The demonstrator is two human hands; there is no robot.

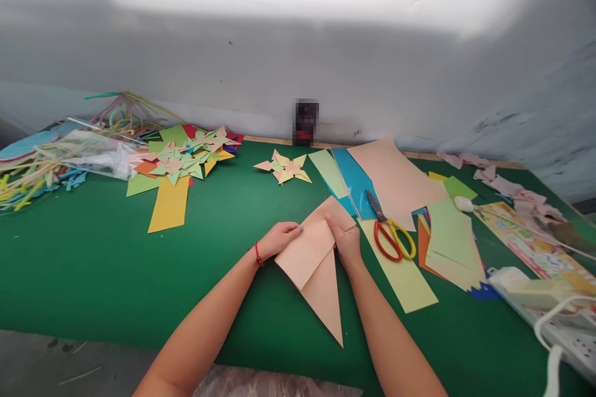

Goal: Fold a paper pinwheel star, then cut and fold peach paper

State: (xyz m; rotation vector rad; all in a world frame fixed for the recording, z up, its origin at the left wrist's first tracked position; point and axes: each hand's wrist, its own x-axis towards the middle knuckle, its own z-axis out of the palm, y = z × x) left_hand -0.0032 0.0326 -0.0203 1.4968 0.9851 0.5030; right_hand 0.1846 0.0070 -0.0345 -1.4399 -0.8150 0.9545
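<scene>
Between my hands is a peach sheet of paper, folded over so that a pointed flap hangs toward the table's front edge. My left hand pinches its left edge, thumb on top and the other fingers partly hidden. On the right side, my right hand grips the same paper, its thumb pressed on the upper face. Just right of that hand lie scissors with one red and one yellow handle loop, on a pale green paper strip. Beyond the paper rests a folded paper star in peach and yellow.
Green table. At left, a pile of paper stars, a yellow strip and bundled colored strips. To the right, peach sheets, green sheets, a power strip with a white cable. A wall stands behind.
</scene>
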